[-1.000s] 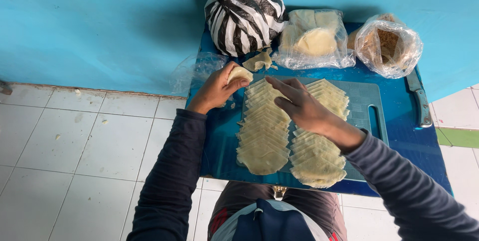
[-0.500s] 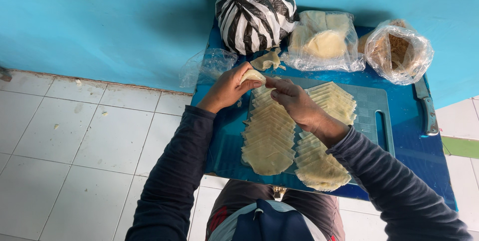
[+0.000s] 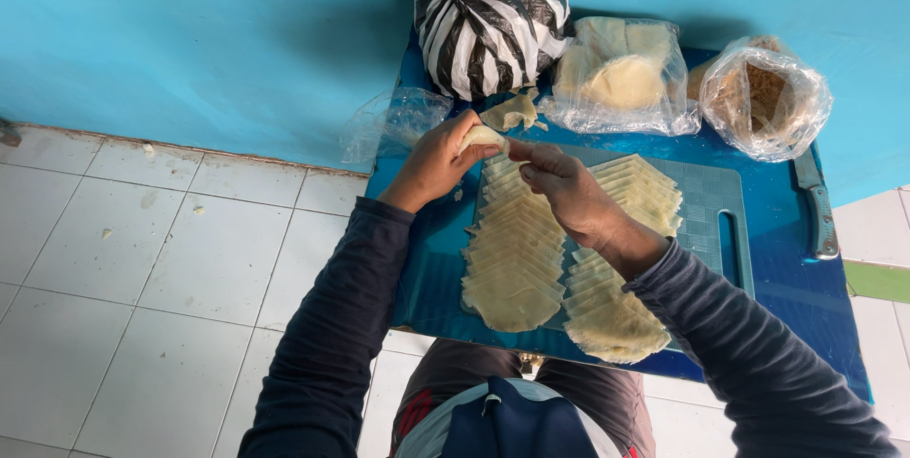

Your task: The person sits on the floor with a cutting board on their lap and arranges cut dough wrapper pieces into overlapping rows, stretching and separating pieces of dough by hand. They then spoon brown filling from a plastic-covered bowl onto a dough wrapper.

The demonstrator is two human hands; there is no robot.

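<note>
My left hand [image 3: 438, 162] holds a small folded piece of pale dough [image 3: 483, 137] at the far end of a blue cutting board [image 3: 713, 210]. My right hand [image 3: 561, 189] is close beside it, its fingers pinched at the dough piece's edge. Below the hands two overlapping rows of thin dough sheets lie on the board, a left row [image 3: 514, 259] and a right row [image 3: 616, 268]. The right forearm covers part of the right row.
On the blue table [image 3: 787, 297] stand a black-and-white striped bag [image 3: 488, 17], a clear bag of dough sheets [image 3: 621, 74], a clear bag of brown filling [image 3: 763, 98] and an empty clear bag [image 3: 393, 121]. A knife [image 3: 817, 207] lies at right. Dough scraps [image 3: 512, 112] sit nearby. White tiled floor [image 3: 142, 259] is left.
Both hands have lifted from the top of the left row toward the board's far end, and the dough piece is now pinched between them. The camera view shifted slightly.
</note>
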